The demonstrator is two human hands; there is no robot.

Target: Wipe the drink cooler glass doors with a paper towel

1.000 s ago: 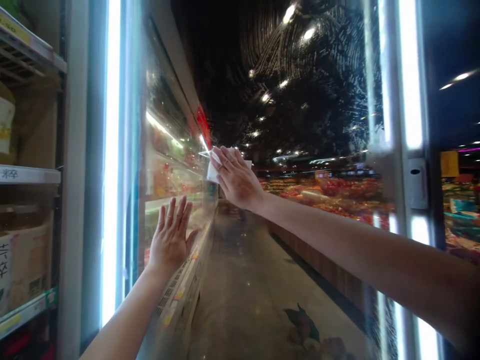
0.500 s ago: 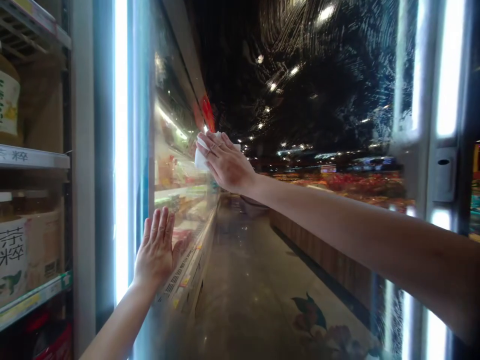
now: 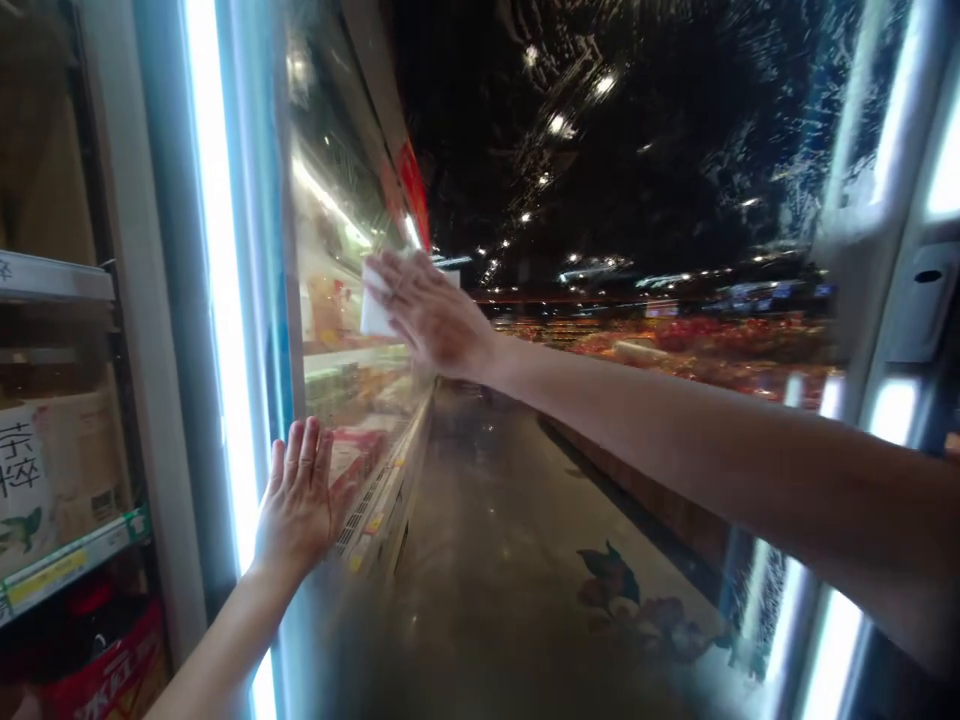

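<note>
My right hand (image 3: pixel 427 310) lies flat with its fingers stretched out, pressing a white cloth (image 3: pixel 373 312) against the glass door (image 3: pixel 570 200) of a lit cooler. The hand and cloth are blurred by motion. My left hand (image 3: pixel 298 500) rests lower down with its palm flat and fingers together on the same glass, close to the door's left edge and its bright light strip (image 3: pixel 214 260). The glass carries curved wipe streaks and mirrors a shop aisle.
Shelves (image 3: pixel 56 285) at the left hold cardboard boxes (image 3: pixel 52 470) with printed labels and red packs below. A door handle fitting (image 3: pixel 926 300) sits at the right edge. Further light strips run down the right frame.
My right hand has slid the cloth leftwards across the glass. My left hand has stayed flat on the glass near the left edge, and the view has shifted.
</note>
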